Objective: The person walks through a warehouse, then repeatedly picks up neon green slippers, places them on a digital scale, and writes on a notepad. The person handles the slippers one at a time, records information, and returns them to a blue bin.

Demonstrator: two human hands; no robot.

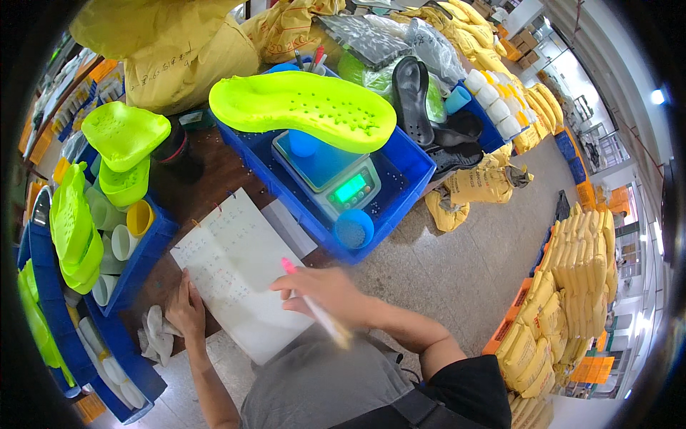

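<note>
My right hand (327,295) grips a slim marker (290,266) with a pink end, held over the lower right of an open ring-bound notebook (252,289) with handwritten pages. The marker's other end is blurred. At the notebook's left edge rests my left hand (185,313), holding nothing, beside a crumpled white glove or cloth (157,335). Beyond the notebook, a blue plastic crate (394,214) contains a digital scale (327,185) with a lit green display. Over the scale lies a neon-green perforated shoe sole (305,104), partly hiding a blue cup (303,143).
A blue cup (353,228) of pale granules stands in the crate's near corner. Left, blue bins (144,257) hold cups and neon-green soles (75,230). Black soles (411,99) lean at the crate's right. Yellow sacks (182,64) crowd the back; more sacks (573,279) are stacked right.
</note>
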